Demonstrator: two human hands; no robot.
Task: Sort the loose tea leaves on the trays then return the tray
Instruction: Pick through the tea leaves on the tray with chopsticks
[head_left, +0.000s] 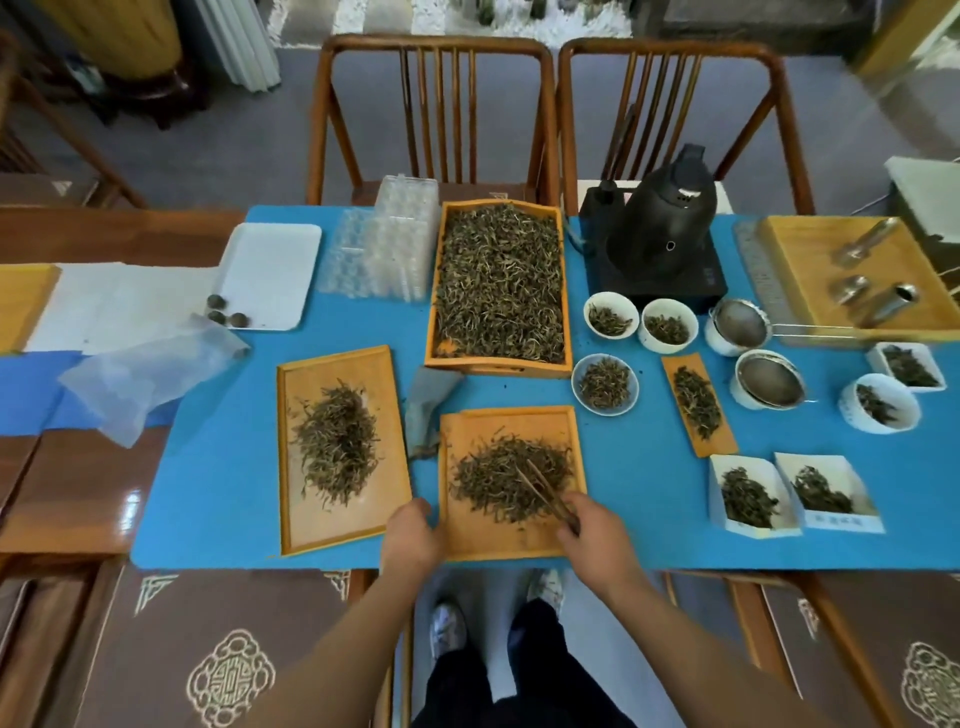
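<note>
Scene: a person stands at a blue-covered table (639, 467), working loose dark tea leaves (511, 480) heaped on a small flat wooden tray (462, 540) at the near edge.
Right hand: the right hand (597, 535) pinches a pair of slim brown wooden tongs (545, 496), their tips buried in the heap.
Left hand: the left hand (413, 535) curls over the tray's near left corner, steadying it.
Neighbouring tray: just to the left lies a longer flat wooden tray (306, 530) carrying its own pile of leaves (337, 447).
Stock: beyond both sits a deep wooden box tray (431, 338), filled edge to edge with tea.
Progress: sorting appears to be in mid-course; a full heap remains under the tongs, and no tray has been returned, judging by how all three lie on the cloth.
Left to do: finish picking through the heap, then carry the tray back.
Unclear: which pile counts as sorted cannot be told; the tong tips are lost among the leaves; the left fingers are hidden behind the hand itself, and the frame's edges are warped by the wide lens.
</note>
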